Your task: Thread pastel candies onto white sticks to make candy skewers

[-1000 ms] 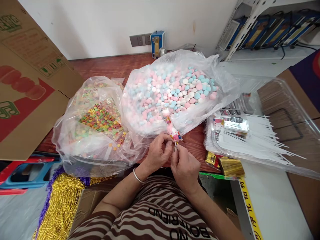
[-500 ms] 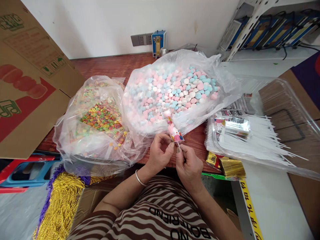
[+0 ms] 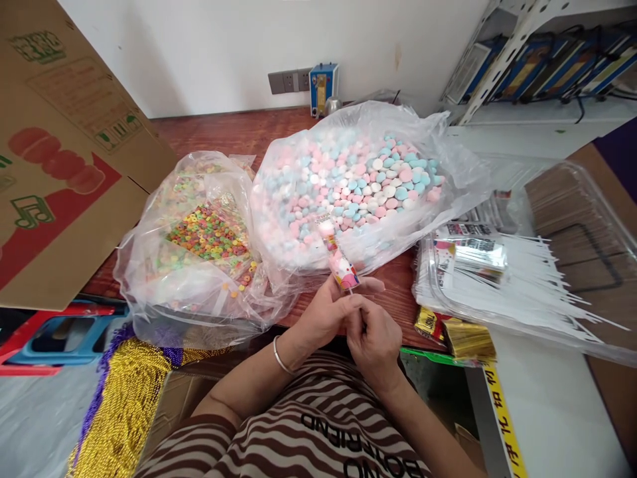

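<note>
Since the packet [image 3: 340, 261] at the middle of the frame already has pale pink and white pieces inside its clear, printed wrapper, the filling of this one looks done. It tilts up and to the left, its upper end overlapping the near edge of the large bag [image 3: 462, 166], and a white stick [image 3: 351, 290] shows just below its lower end.

The left hand [image 3: 326, 312] curls round that lower end, fingers behind and thumb in front. The right hand [image 3: 375, 338] is bent nearly closed just below and beside it, touching the left thumb; whether it pinches the stick is hidden. The base of the packet is covered too, so I cannot tell if it is fastened; closing or checking that end seems to be the part left on this piece.

Plenty of stock remains on the desk [image 3: 213, 129]: pastel sweets [image 3: 385, 189] in the large bag at upper centre, ring sweets [image 3: 212, 232] in the small bag [image 3: 189, 285] left of centre. At right, the tray [image 3: 517, 325] bears many loose sticks [image 3: 532, 282] and a silvery stack [image 3: 480, 255], with gold strips [image 3: 470, 340] just below it.
</note>
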The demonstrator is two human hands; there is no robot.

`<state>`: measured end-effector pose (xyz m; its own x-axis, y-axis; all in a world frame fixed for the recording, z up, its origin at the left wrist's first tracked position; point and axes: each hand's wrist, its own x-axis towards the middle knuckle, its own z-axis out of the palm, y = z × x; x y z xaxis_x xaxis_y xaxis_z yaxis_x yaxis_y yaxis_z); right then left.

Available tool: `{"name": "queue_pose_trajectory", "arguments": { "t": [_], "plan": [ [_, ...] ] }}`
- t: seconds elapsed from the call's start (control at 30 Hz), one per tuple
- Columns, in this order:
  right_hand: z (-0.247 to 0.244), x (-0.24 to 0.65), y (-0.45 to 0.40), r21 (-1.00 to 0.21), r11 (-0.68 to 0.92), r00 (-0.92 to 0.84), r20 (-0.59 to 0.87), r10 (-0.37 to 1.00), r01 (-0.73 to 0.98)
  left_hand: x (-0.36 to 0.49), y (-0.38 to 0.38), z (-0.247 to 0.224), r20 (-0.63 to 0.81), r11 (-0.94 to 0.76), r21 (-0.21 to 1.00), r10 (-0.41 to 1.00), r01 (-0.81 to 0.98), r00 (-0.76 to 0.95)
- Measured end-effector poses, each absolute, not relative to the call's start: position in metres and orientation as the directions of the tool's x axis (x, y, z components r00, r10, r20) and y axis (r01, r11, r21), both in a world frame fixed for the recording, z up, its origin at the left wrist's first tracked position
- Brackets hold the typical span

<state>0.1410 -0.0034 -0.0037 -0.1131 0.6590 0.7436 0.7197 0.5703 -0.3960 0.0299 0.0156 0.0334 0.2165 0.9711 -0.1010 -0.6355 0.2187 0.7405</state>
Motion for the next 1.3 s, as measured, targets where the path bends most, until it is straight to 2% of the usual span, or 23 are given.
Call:
{"name": "queue_pose_trajectory", "arguments": {
  "t": [0.17,0.3,0.63,0.77,0.93,1.3],
  "plan": [
    [-0.006,0.141,-0.012,-0.403,0.623,-0.180,0.726,0.664,0.671,0.018,0.032,0.045,-0.113,0.122,0.645,0.991,-0.754,0.064],
    [-0.007,0.135,-0.018,-0.436,0.644,-0.193,0.714,0.673,0.628,0.023,0.034,0.051,-0.120,0.134,0.607,0.990,-0.783,0.076],
    [-0.006,0.132,-0.017,-0.404,0.626,-0.178,0.729,0.661,0.667,0.039,0.023,0.047,-0.127,0.121,0.676,0.991,-0.727,0.047],
    [-0.002,0.133,-0.014,-0.508,0.585,-0.137,0.670,0.730,0.632,0.040,0.024,0.043,-0.155,0.149,0.657,0.986,-0.739,0.060],
    [0.004,0.142,-0.017,-0.596,0.555,-0.205,0.553,0.807,0.580,0.037,0.029,0.042,-0.153,0.100,0.664,0.988,-0.741,-0.004],
    [-0.002,0.140,-0.020,-0.554,0.535,-0.126,0.610,0.782,0.638,0.052,0.019,0.041,-0.144,0.089,0.693,0.989,-0.716,-0.016]
  ]
}}
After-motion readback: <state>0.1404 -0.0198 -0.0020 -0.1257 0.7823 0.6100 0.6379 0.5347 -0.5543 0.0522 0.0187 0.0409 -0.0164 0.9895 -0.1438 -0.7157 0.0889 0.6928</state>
